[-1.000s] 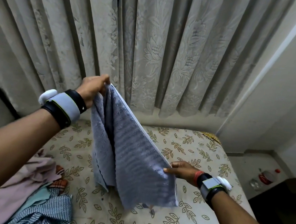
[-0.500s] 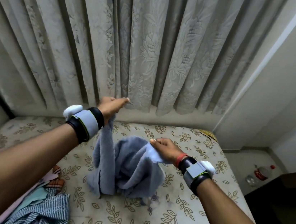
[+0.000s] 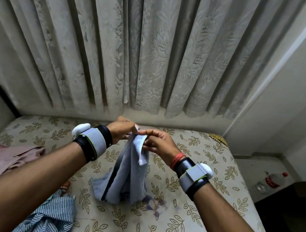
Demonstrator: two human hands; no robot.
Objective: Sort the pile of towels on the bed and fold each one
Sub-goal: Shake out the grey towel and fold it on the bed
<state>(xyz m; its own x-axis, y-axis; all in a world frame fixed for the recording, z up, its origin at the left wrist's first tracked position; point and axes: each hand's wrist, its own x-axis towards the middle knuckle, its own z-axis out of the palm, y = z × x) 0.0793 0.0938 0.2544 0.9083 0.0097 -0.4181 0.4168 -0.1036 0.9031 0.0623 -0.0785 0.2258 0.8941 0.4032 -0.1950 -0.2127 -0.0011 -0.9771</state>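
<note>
Over the middle of the bed (image 3: pixel 183 217), both hands meet at the top of the blue-grey towel (image 3: pixel 127 174). The left hand (image 3: pixel 122 131) pinches one upper corner between thumb and fingertips, and the right hand (image 3: pixel 159 146) pinches the edge just beside it, fingers curled round the cloth. The two hands are very close, perhaps touching. The towel hangs down in loose folds, its lower end bunched on the leaf-print sheet. At left a pink cloth (image 3: pixel 0 160) lies crumpled on the bed, with a striped cloth (image 3: pixel 51 217) nearer the camera. A lace curtain (image 3: pixel 157 48) hangs behind, and a plastic bottle (image 3: pixel 274 179) lies on the floor at right.
</note>
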